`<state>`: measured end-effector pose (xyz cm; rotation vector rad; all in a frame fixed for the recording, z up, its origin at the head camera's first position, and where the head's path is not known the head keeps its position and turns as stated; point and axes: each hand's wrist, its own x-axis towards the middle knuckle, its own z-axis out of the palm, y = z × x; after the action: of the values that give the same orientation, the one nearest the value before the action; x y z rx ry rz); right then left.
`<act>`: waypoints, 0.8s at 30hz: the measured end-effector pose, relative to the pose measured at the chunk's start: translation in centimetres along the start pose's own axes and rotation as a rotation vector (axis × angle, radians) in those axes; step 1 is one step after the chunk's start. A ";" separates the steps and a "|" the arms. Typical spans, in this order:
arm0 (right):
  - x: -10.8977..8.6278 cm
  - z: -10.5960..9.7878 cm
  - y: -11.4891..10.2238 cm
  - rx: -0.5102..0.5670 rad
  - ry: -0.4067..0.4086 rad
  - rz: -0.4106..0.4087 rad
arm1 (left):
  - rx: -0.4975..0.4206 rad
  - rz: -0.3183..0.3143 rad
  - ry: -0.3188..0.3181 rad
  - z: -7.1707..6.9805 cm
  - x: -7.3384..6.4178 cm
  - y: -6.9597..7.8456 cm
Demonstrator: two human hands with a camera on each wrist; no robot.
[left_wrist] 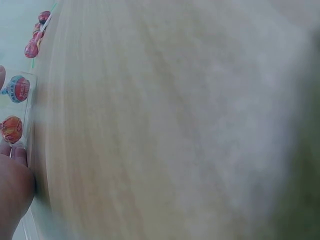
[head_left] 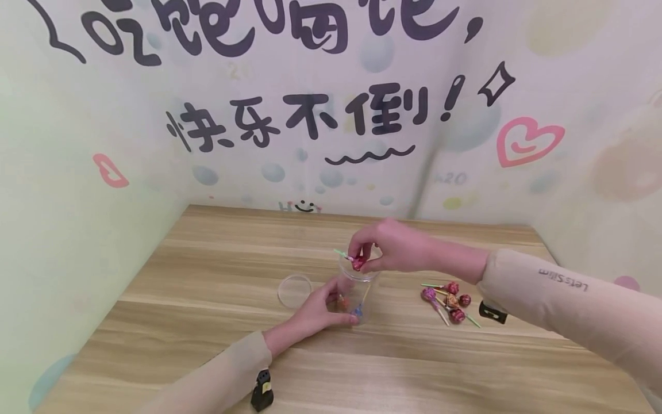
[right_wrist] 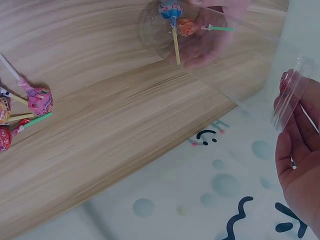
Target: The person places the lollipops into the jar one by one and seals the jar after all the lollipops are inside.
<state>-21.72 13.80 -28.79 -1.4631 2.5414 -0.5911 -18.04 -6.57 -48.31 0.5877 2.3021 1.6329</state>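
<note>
My left hand (head_left: 315, 310) grips a clear plastic jar (head_left: 368, 287) low on its side, standing on the wooden table. Inside, a blue-wrapped lollipop (right_wrist: 170, 9) and an orange-wrapped lollipop (right_wrist: 186, 28) lie near the bottom. Over the jar's open mouth, my right hand (head_left: 390, 247) pinches a red-wrapped lollipop (head_left: 358, 263), its green stick pointing left. In the right wrist view that red lollipop is partly hidden by the jar's rim and the fingers.
A round clear lid (head_left: 295, 291) lies left of the jar. To the right sits a loose pile of several lollipops (head_left: 452, 301) in red, purple and orange wrappers. Behind the wooden table (head_left: 207, 276) rises a printed wall (head_left: 248, 184).
</note>
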 end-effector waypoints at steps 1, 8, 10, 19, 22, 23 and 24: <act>0.1 0.1 -0.1 -0.005 -0.004 -0.001 | 0.000 -0.002 -0.001 0.0 0.0 0.0; 0.5 0.3 0.0 -0.050 -0.033 -0.021 | -0.003 -0.014 -0.003 0.0 0.0 0.1; 0.6 0.3 0.0 -0.055 -0.041 -0.019 | -0.002 -0.015 -0.001 0.0 0.0 0.1; 0.5 0.1 -0.1 -0.057 -0.054 -0.004 | 0.008 -0.016 0.006 0.0 0.0 0.1; 0.4 0.0 -0.2 -0.063 -0.054 0.003 | 0.002 -0.010 0.004 0.0 0.0 0.1; 0.3 0.0 -0.2 -0.065 -0.053 0.006 | 0.008 -0.003 0.004 0.0 0.0 0.1; 0.3 0.0 -0.2 -0.068 -0.050 0.008 | 0.006 -0.001 0.003 0.0 0.0 0.0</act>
<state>-21.74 13.50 -28.65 -1.4693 2.5521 -0.4651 -17.98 -6.56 -48.28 0.5865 2.3095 1.6280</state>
